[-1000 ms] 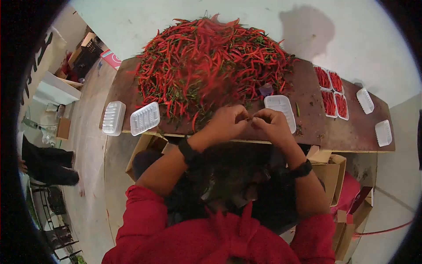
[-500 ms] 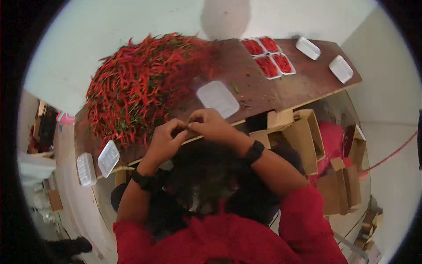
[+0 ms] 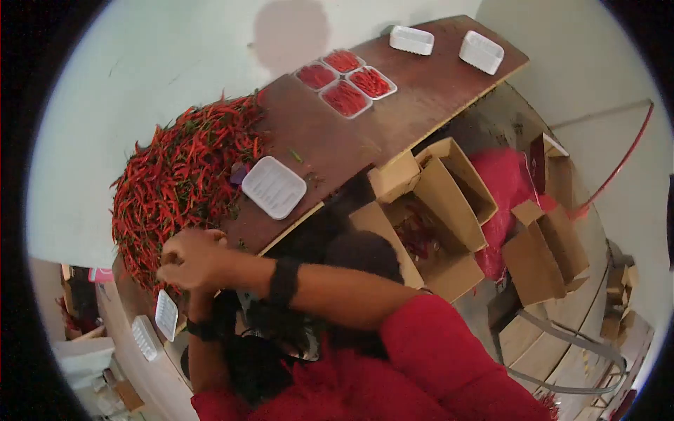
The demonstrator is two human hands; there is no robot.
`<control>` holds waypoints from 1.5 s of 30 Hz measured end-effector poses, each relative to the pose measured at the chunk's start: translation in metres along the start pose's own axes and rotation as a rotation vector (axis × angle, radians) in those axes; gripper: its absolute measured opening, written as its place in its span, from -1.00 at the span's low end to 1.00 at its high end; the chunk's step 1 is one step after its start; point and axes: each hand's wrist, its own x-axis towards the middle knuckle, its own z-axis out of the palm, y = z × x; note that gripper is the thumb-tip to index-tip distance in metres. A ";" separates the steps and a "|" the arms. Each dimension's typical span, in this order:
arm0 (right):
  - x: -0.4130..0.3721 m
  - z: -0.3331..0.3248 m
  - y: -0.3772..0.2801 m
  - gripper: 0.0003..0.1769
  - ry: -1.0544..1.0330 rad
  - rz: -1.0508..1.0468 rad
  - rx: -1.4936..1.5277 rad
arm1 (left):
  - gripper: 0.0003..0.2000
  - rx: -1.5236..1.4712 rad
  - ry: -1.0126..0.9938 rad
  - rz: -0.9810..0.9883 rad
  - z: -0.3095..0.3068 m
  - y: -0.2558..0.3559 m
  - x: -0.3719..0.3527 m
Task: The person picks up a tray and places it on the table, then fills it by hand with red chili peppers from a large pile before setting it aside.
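Both hands were bunched at the near edge of the big heap of long red chilli peppers (image 3: 179,175), which sat right against my knuckles. My right hand (image 3: 193,258) was curled shut and my left hand (image 3: 199,302) was tucked under it with its fingers hidden, so I couldn't tell what either one pinched. Looked like mid-sorting to me. The next bit would want a loosened grip and a reach to the empty white foam tray (image 3: 274,186), just right of my fingers.

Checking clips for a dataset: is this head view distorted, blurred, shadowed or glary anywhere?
Head view: heavy fisheye bows the brown wooden table and a black vignette rings the frame; a soft grey shadow falls on the pale wall; the heap of red chillies looks smeared; no glare.
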 end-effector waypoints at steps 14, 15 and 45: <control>-0.008 0.015 -0.010 -0.71 -0.041 -0.068 0.184 | -0.62 -0.636 -0.895 0.039 0.116 0.108 0.063; -0.009 0.011 -0.008 -0.71 -0.046 -0.069 0.186 | -0.58 -0.667 -0.967 0.150 0.122 0.102 0.067; 0.000 -0.029 0.096 -0.71 -0.294 0.263 -0.487 | -0.76 0.387 0.021 0.011 -0.026 -0.067 -0.008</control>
